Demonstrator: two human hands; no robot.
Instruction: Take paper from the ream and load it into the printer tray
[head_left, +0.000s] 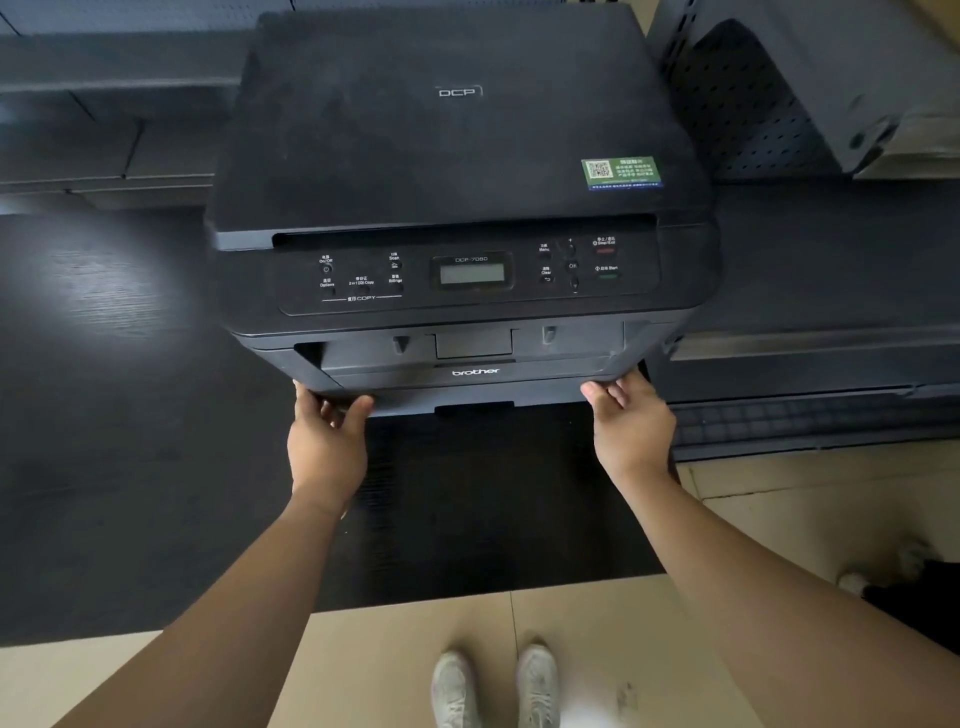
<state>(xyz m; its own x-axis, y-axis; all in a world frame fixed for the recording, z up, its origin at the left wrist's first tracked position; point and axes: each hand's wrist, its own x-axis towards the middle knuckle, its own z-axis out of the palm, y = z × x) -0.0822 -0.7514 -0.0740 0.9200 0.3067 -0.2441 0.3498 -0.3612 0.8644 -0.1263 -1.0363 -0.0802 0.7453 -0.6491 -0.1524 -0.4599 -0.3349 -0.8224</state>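
A black Brother printer stands on a dark table, its control panel facing me. My left hand grips the lower front left corner of the printer, thumb on the front face and fingers curled underneath. My right hand holds the lower front right corner the same way. The paper tray runs along the bottom front between my hands and looks pushed in. No ream of paper is in view.
The dark table extends left and toward me. Grey perforated metal shelving stands at the back right, with a low dark shelf to the printer's right. Beige floor tiles and my two shoes lie below.
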